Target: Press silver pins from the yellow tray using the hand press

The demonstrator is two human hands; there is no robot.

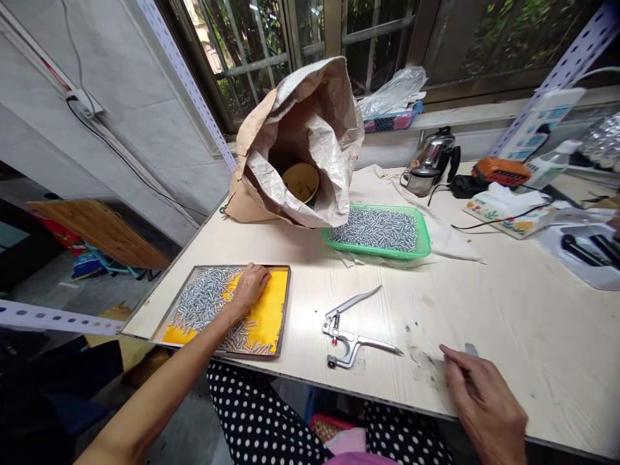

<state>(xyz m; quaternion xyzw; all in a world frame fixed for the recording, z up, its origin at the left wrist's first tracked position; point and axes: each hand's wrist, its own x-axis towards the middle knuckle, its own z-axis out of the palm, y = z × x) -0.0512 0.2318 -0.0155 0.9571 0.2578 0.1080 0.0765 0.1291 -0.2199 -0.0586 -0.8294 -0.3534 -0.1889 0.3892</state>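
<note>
My left hand point(250, 289) is over a shallow tray point(285, 310) with a yellow bottom, its fingers curled down; whatever they hold is hidden. Heaped on the tray's left side are small silvery ridged pieces point(201, 300) that look like screws, with some strewn along the near edge. Near the table's front right, my right hand point(487, 403) is closed around a thin grey object point(471, 349), mostly hidden, with one flat end showing. Between the hands lie snap pliers point(346, 339) with their handles spread, touched by neither hand.
A green basket point(423, 248) full of similar silvery pieces stands behind the pliers. Beside it, a large open sack point(252, 194) holds a yellowish bowl point(301, 181). Farther right are a glass teapot point(436, 152), an orange battery pack point(501, 171) and a tissue pack point(506, 210).
</note>
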